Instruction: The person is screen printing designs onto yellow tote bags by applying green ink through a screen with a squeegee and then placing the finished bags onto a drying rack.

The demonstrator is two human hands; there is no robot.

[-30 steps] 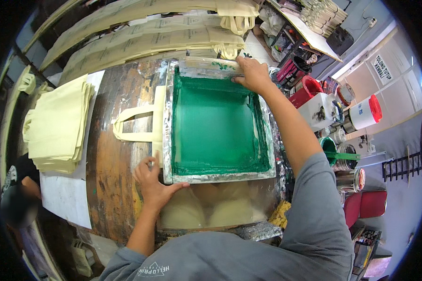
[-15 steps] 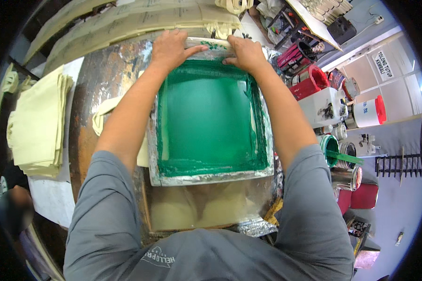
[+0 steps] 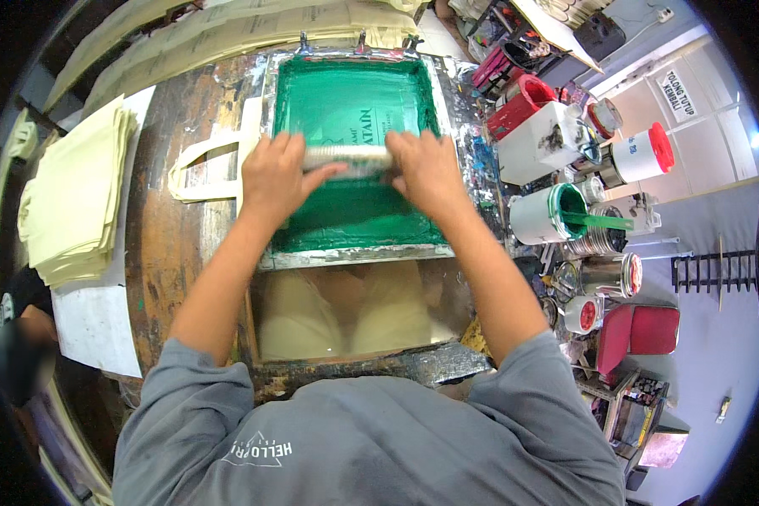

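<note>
A silk-screen frame (image 3: 358, 255) lies on the bench in front of me, its mesh (image 3: 379, 221) coated with green ink. Both my hands grip a pale squeegee (image 3: 350, 157) laid crosswise over the middle of the screen. At its left end is my left hand (image 3: 277, 179), closed with the thumb along the near side. My right hand (image 3: 426, 175) is closed around the right end, slightly blurred by motion. The squeegee's blade is hidden. Beyond it, dark lettering shows in the mesh. A cream fabric bag (image 3: 207, 194) shows from under the frame, handle out to the left.
A stack of cream bags (image 3: 72, 194) lies at the left. On the right stand an ink pail (image 3: 541, 215) with a green stick, a white container (image 3: 527, 143) and several cans. Clamps (image 3: 362, 40) hold the frame's far edge. A person (image 3: 27, 337) is at far left.
My hands have pulled the squeegee from the screen's far edge toward me, to about its middle. The lettering beyond it has come into sight. My view has shifted, too.
</note>
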